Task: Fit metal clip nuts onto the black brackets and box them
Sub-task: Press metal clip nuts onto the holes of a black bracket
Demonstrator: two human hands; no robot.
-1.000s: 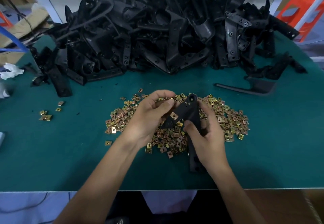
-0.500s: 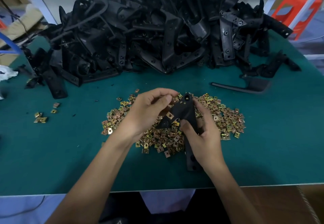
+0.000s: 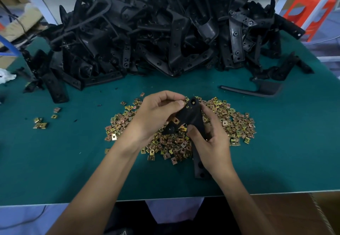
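I hold one black bracket [image 3: 191,117] above a heap of gold clip nuts [image 3: 230,124] on the green table [image 3: 73,161]. My right hand [image 3: 211,143] grips the bracket's long arm, whose lower end [image 3: 199,168] sticks out below my palm. My left hand [image 3: 156,117] pinches at the bracket's upper end with thumb and fingers curled; what lies between the fingertips is hidden. One gold clip nut [image 3: 175,120] sits fitted on the bracket's short arm. A big pile of black brackets [image 3: 156,32] fills the back of the table.
A single black bracket [image 3: 257,89] lies apart at the right. A few stray clip nuts [image 3: 40,124] lie at the left. A cardboard box edge [image 3: 294,212] shows below the table's front right. An orange stool [image 3: 309,8] stands at the far right.
Both hands stay on the bracket over the nut heap. My left thumb and fingers have closed tighter onto the bracket's upper end. The view has shifted slightly.
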